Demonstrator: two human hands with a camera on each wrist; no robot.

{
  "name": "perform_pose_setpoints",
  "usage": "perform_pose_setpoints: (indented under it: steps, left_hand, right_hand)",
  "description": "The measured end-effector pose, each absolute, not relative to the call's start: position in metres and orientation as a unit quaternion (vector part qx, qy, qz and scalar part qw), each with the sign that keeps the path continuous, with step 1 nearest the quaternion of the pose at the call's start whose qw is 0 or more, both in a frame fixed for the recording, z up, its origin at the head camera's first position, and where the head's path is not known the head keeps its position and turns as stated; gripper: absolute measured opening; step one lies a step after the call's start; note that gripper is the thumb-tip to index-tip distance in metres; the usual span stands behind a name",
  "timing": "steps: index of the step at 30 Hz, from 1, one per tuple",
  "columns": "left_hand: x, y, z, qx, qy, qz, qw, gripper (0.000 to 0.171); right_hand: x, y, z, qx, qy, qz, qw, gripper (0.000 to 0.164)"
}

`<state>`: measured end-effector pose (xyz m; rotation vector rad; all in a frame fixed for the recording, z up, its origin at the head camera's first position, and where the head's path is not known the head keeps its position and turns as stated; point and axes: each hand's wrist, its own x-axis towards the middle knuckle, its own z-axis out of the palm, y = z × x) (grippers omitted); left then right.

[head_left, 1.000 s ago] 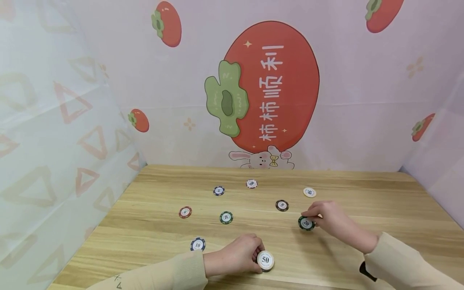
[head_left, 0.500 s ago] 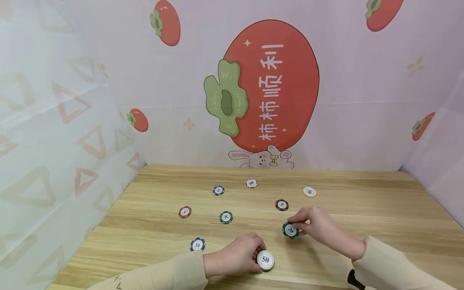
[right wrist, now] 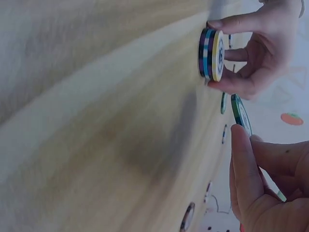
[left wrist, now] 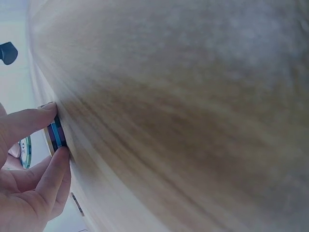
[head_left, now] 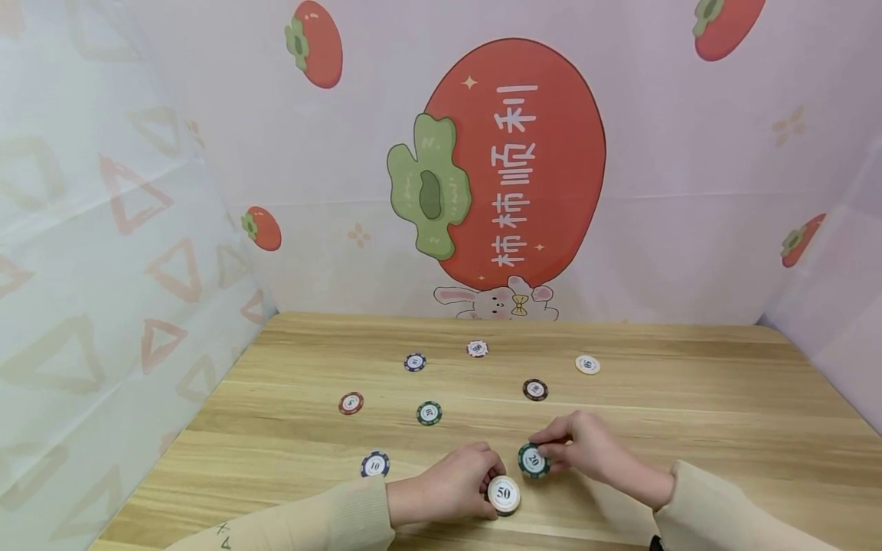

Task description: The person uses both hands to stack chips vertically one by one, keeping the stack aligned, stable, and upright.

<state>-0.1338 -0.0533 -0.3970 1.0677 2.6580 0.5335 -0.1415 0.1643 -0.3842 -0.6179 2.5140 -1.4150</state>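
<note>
My left hand (head_left: 456,482) grips a short stack of poker chips (head_left: 504,496) at the table's near side, thumb and fingers on its edge. A white chip marked 50 tops the stack; the right wrist view shows the layered edges of several chips (right wrist: 211,54) under those fingers. Pinched between thumb and fingertips of my right hand (head_left: 592,451) is a green poker chip (head_left: 534,461) marked 20. It is raised off the table, just right of and beyond the stack, face tilted toward the head camera. In the left wrist view its rim (left wrist: 28,152) shows behind my left fingers.
Single chips lie spread over the wooden table (head_left: 689,398): blue (head_left: 375,464), red (head_left: 351,403), green (head_left: 429,413), black (head_left: 535,389) and white with a yellow rim (head_left: 588,364). Two more, blue (head_left: 415,362) and white (head_left: 477,349), lie farther back. Printed cloth (head_left: 654,229) hangs behind.
My right hand has moved left and nearer with the green poker chip, bringing it close to the stack. The left hand has stayed in place on the stack.
</note>
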Motion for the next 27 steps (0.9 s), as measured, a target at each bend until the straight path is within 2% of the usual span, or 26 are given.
perform_pose_setpoints:
  steps: [13, 27]
  left_hand:
    - [-0.134, -0.054, -0.398, 0.362, 0.906, 0.186, 0.113, 0.036]
    - [-0.134, -0.053, -0.397, 0.354, 0.909, 0.186, 0.117, 0.037]
  right_hand:
    - [-0.134, 0.151, -0.398, -0.177, 0.805, -0.542, 0.167, 0.019]
    - [-0.129, 0.140, -0.400, -0.175, 0.784, -0.561, 0.198, 0.017]
